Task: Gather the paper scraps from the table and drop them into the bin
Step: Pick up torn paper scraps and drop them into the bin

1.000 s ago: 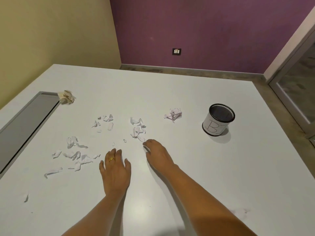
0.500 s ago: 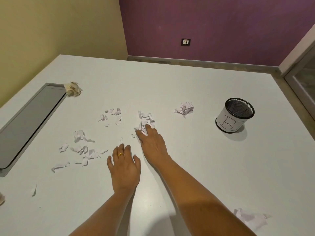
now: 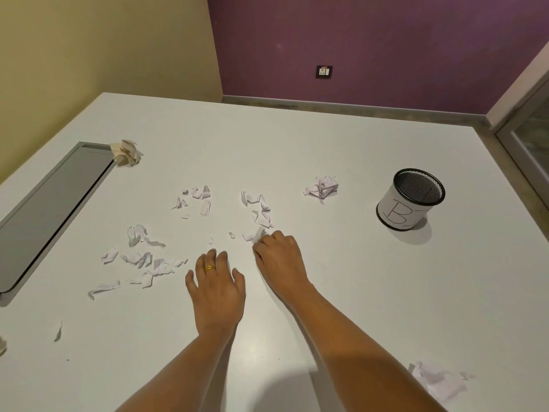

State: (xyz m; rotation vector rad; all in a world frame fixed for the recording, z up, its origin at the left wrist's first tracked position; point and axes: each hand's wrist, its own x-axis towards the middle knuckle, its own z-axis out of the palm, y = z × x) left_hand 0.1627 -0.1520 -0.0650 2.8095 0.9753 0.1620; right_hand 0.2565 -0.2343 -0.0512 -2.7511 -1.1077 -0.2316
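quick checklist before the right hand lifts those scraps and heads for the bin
1. Right hand curled on the scraps at its fingertips: ok, though how many it holds cannot be told.
2. Left hand flat on the table, holding nothing: ok.
3. Bin upright, mouth open, to the right: ok.
4. Path from right hand to bin free of objects: ok.
5. Bin contents: cannot tell, the inside is dark mesh.
6. Table cleared: not ok; loose scraps remain left of the hands, plus the crumpled white ball and the beige wad.
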